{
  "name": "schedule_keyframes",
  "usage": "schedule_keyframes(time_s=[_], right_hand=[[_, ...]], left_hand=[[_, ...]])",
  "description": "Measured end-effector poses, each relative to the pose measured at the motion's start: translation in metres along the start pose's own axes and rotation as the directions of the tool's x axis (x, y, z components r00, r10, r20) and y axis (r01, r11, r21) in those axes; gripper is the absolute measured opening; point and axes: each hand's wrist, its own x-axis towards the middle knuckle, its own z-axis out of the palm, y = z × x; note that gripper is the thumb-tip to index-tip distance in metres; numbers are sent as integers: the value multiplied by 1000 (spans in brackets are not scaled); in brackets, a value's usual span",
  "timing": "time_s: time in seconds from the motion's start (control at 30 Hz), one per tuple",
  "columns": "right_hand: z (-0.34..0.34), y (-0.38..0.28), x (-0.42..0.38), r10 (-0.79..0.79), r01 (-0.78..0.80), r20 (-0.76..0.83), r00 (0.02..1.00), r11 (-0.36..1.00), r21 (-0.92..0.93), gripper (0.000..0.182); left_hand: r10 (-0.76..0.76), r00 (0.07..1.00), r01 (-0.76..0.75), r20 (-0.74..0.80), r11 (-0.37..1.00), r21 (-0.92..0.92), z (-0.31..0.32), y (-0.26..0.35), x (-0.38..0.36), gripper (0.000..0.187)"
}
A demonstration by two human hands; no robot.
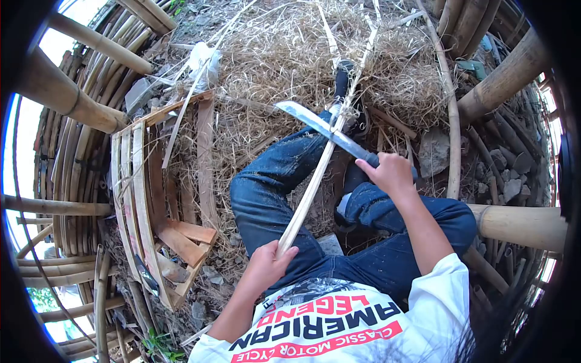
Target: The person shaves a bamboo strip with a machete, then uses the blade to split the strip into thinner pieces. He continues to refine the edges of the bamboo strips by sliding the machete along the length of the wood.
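My right hand (pixel 390 173) is closed around the dark handle of a machete (pixel 308 118). Its long blade points up and to the left, crossing over a pale bamboo strip (pixel 308 199). The near end of that strip is in my left hand (pixel 269 264), fingers wrapped around it by my thigh. From there the strip slants away between my legs, under the blade, and onto the shavings. Beside the strip, past the blade, is a dark handle-like piece (pixel 343 80); what it belongs to is partly hidden.
Thin shavings (pixel 266 72) cover the ground ahead. A wooden slatted crate (pixel 139 181) stands at my left, with a crumpled plastic bag (pixel 204 63) beyond it. Thick bamboo poles (pixel 520 228) and stones (pixel 434 152) lie at my right. Bamboo fencing surrounds the spot.
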Motion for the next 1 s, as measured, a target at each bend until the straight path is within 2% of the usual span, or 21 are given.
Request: schedule_keyframes(time_s=[0.03,0.07,0.17,0.23,0.3,0.33,0.37,0.43,0.5,0.53,0.63,0.7,0.73,0.77,0.83,0.9,0.93,1.0], right_hand=[[0,-4,-4,-45,45,1,999,999,20,71],[1,-9,-8,-102,101,22,995,994,30,71],[6,-29,-22,-260,254,75,963,964,83,70],[6,-32,-19,-332,321,164,929,943,90,69],[3,-23,-2,-355,355,109,929,935,16,70],[9,-12,12,-263,268,161,951,963,-12,71],[14,-1,24,-175,172,84,981,984,45,72],[13,7,40,-73,69,62,995,996,62,75],[18,1,35,-105,105,-18,994,994,35,74],[11,-9,29,-110,109,32,993,993,39,74],[7,-38,-3,-272,263,50,961,955,140,74],[7,-52,-12,-427,402,152,891,900,169,74],[1,-54,-7,-446,422,205,871,894,153,76],[5,-49,-1,-445,433,142,884,895,106,76],[13,-28,25,-264,250,112,958,959,131,75],[7,-1,54,-32,12,146,989,991,137,73],[7,4,54,-49,42,108,993,997,62,71],[4,-1,45,-70,67,73,995,997,36,71]], left_hand=[[183,977,-150,-106,952,267,1,1,0,40],[180,969,-109,-169,927,360,2,8,-2,46],[211,946,-90,-245,901,425,6,17,-6,47],[217,949,-93,-230,887,453,1,17,-7,43],[215,959,-94,-185,855,510,-5,9,-9,34],[277,945,-130,-176,808,574,-8,7,-9,31],[273,946,-125,-172,801,585,-10,6,-7,31],[305,935,-162,-180,820,550,-9,10,-1,30],[305,936,-168,-177,827,537,-7,16,2,30],[304,935,-162,-185,827,538,-6,16,2,31],[297,938,-152,-175,811,565,-6,29,1,34],[254,951,-111,-178,814,570,-9,34,-1,35],[250,952,-104,-177,807,581,-12,32,-2,35],[256,950,-100,-180,793,601,-13,27,-4,35],[263,945,-89,-192,775,625,-14,23,-5,35],[332,927,-157,-174,765,624,-10,23,-3,35],[334,926,-155,-177,762,629,-9,22,-2,35],[336,926,-165,-172,770,616,0,22,4,36]])
